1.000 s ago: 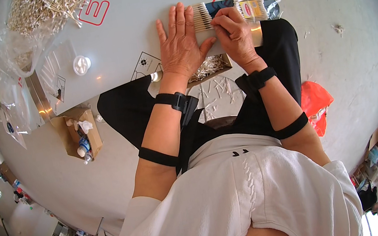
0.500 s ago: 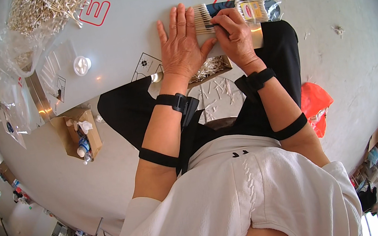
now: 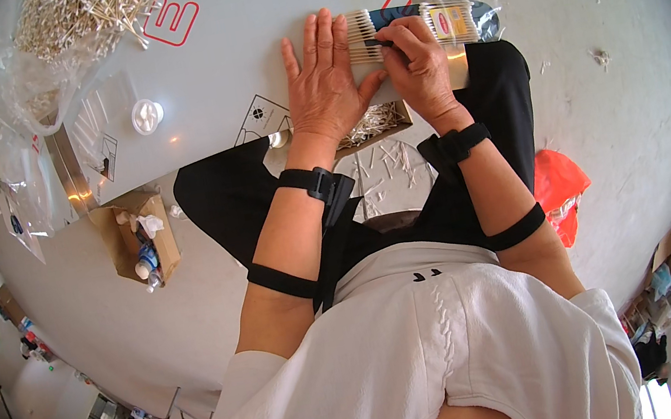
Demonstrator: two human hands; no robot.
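Observation:
My left hand (image 3: 321,87) lies flat on a grey board, its fingers stretched out and holding nothing. Its fingertips and thumb are beside the left end of a row of cotton swabs (image 3: 360,35). My right hand (image 3: 418,64) is closed in a pinch over the front edge of that row. A small, thin dark object (image 3: 376,43) sticks out of its fingertips; its kind is hard to make out. Right of the fingers is a clear-wrapped pack of swabs with a yellow label (image 3: 448,18), and a dark blue printed strip (image 3: 392,14) shows behind them.
A big heap of loose cotton swabs (image 3: 77,17) sits in clear plastic at the far left. Near it stands a small round white container (image 3: 147,116). Below the board's edge is a box of swabs (image 3: 374,123). A cardboard box (image 3: 121,245) and red bag (image 3: 560,189) flank my legs.

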